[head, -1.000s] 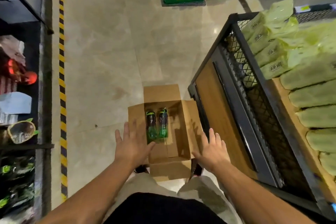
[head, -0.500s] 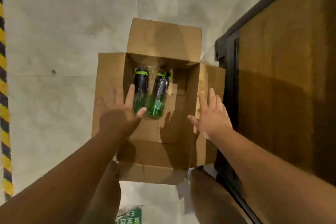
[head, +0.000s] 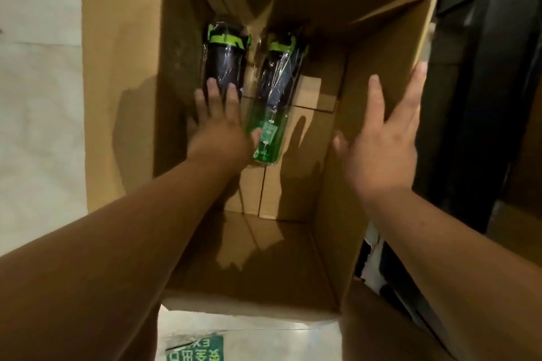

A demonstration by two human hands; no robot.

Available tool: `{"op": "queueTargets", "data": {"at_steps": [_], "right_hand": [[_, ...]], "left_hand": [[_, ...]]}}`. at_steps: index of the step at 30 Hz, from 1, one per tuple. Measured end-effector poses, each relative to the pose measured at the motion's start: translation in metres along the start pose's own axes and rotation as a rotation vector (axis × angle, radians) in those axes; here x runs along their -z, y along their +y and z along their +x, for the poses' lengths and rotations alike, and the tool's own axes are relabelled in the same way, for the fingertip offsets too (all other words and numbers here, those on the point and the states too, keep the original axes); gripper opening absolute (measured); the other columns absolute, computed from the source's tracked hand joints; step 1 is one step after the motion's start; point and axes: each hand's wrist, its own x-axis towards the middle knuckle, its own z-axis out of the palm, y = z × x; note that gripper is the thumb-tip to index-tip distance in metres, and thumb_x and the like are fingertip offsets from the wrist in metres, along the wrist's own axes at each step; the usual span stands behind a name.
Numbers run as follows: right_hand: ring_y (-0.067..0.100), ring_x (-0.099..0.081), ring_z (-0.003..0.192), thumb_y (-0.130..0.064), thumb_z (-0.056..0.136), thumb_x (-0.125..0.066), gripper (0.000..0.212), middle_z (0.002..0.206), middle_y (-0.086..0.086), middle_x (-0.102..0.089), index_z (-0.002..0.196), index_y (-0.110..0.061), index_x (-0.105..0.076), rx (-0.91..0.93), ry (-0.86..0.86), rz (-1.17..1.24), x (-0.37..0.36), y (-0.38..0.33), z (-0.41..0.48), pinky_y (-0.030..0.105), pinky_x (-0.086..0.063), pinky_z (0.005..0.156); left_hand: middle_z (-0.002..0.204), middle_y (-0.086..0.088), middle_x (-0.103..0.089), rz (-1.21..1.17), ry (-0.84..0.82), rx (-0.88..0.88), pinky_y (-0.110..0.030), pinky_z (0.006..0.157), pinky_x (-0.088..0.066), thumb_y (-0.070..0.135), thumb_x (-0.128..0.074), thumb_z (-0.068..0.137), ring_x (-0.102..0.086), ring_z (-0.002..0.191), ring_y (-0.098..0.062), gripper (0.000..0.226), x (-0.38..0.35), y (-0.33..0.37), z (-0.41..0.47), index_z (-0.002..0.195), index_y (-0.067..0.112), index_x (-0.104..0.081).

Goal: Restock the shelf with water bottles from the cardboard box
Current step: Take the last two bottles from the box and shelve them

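Head view: in the open brown cardboard box (head: 132, 67), two film-wrapped dark-and-green water bottles (head: 275, 91) lay side by side toward 12 o'clock. The left hand (head: 218, 129) rested straight-fingered on the 11 o'clock one, seemingly to scoop it. The right hand (head: 381, 141), spread and empty, hovered at 3 o'clock, probably to steady the wall.

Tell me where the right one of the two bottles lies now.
In the head view the right bottle lies on the floor of the cardboard box, just right of the other bottle and of the left hand.
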Motion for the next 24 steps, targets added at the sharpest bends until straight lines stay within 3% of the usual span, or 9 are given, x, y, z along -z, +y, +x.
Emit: {"op": "queueTargets", "data": {"at_steps": [2,5,8,10,13,18,20,22,24], "right_hand": [[0.038,-0.004,0.154,-0.025,0.090,-0.073,0.093,0.165,0.015,0.022,0.161,-0.023,-0.013,0.017,-0.001,-0.013,-0.001,0.004,0.001,0.039,-0.028,0.113],[0.039,-0.005,0.153,-0.015,0.091,-0.071,0.090,0.165,0.017,0.022,0.161,-0.023,-0.015,0.026,0.001,-0.034,-0.002,0.007,0.002,0.031,-0.017,0.106],[0.039,-0.005,0.153,-0.011,0.092,-0.070,0.088,0.165,0.018,0.021,0.161,-0.023,-0.016,0.028,0.016,-0.030,-0.003,0.004,0.003,0.034,-0.016,0.113],[0.039,-0.005,0.153,-0.008,0.091,-0.069,0.087,0.165,0.019,0.020,0.160,-0.023,-0.018,0.024,0.011,-0.023,-0.004,0.002,0.003,0.037,-0.017,0.119],[0.038,-0.005,0.154,-0.003,0.090,-0.071,0.088,0.165,0.018,0.020,0.159,-0.023,-0.021,0.023,0.024,-0.016,-0.005,0.001,0.003,0.030,-0.017,0.115],[0.039,-0.008,0.154,-0.003,0.089,-0.070,0.086,0.165,0.020,0.019,0.158,-0.023,-0.022,0.033,0.026,-0.051,-0.003,0.005,0.003,0.027,-0.014,0.113],[0.039,-0.011,0.153,-0.002,0.088,-0.071,0.087,0.165,0.018,0.019,0.158,-0.024,-0.022,0.025,0.022,-0.036,-0.001,0.004,0.003,0.026,-0.018,0.112],[0.039,-0.014,0.152,-0.001,0.088,-0.071,0.088,0.165,0.017,0.019,0.158,-0.023,-0.022,0.011,0.019,-0.006,0.000,0.002,0.002,0.032,-0.026,0.116],[0.039,-0.013,0.153,0.001,0.088,-0.070,0.090,0.165,0.017,0.019,0.159,-0.024,-0.020,0.001,0.015,0.019,0.002,-0.003,0.001,0.028,-0.028,0.111]], "left_hand": [[0.166,-0.014,0.019,-0.166,-0.032,0.128,-0.055,0.120,-0.020,0.057,-0.037,0.101,0.003,0.154,-0.038,0.086,-0.012,-0.006,0.013,0.159,0.019,0.014],[0.167,-0.012,0.015,-0.396,0.009,0.173,-0.050,0.114,-0.031,0.045,-0.053,0.100,-0.013,0.153,-0.035,0.093,-0.024,-0.007,0.024,0.159,0.019,0.014],[0.168,-0.012,-0.006,-0.547,0.128,0.270,-0.048,0.116,-0.031,0.037,-0.074,0.088,-0.023,0.150,-0.033,0.111,-0.028,-0.005,0.040,0.160,0.019,0.008],[0.165,-0.015,-0.018,-0.648,0.079,0.375,-0.050,0.116,-0.032,0.041,-0.084,0.076,-0.028,0.148,-0.037,0.126,-0.027,0.001,0.052,0.160,0.019,0.008],[0.162,-0.020,-0.024,-0.718,-0.052,0.455,-0.051,0.115,-0.032,0.053,-0.087,0.067,-0.029,0.146,-0.041,0.137,-0.029,0.019,0.061,0.158,0.017,0.009],[0.156,-0.016,-0.036,-1.073,-0.132,0.555,-0.038,0.106,-0.042,0.037,-0.091,0.066,-0.042,0.139,-0.038,0.126,-0.043,0.017,0.061,0.158,0.015,-0.008],[0.157,-0.016,-0.033,-1.228,-0.181,0.572,-0.032,0.102,-0.041,0.028,-0.088,0.074,-0.043,0.138,-0.038,0.119,-0.028,0.018,0.031,0.159,0.017,-0.005],[0.152,-0.014,-0.040,-1.359,-0.203,0.552,-0.043,0.106,-0.043,0.035,-0.086,0.072,-0.048,0.132,-0.039,0.115,-0.005,0.018,-0.013,0.158,0.027,-0.009],[0.139,-0.009,-0.052,-1.459,-0.235,0.555,-0.054,0.098,-0.052,0.042,-0.085,0.065,-0.059,0.117,-0.036,0.107,0.029,0.014,-0.065,0.151,0.032,-0.023]]}}
